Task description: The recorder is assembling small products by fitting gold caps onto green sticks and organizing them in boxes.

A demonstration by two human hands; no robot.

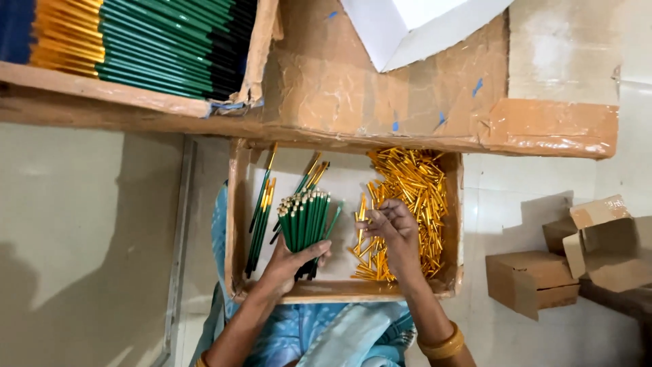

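The left hand (293,261) is clenched around a bundle of green pencils (304,221), held upright over a shallow cardboard tray (237,224). The right hand (392,228) pinches a small gold cap (362,216) between its fingertips, above the heap of gold caps (414,183) filling the tray's right side. Loose pencils (261,207) lie along the tray's left side.

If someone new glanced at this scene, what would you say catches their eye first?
Probably the bright heap of gold caps filling the right side of the shallow cardboard tray, where the right hand picks among them. Next, the bundle of green pencils fanned upright in the left hand at the tray's middle. At top left, a large box is stacked with green and yellow pencils.
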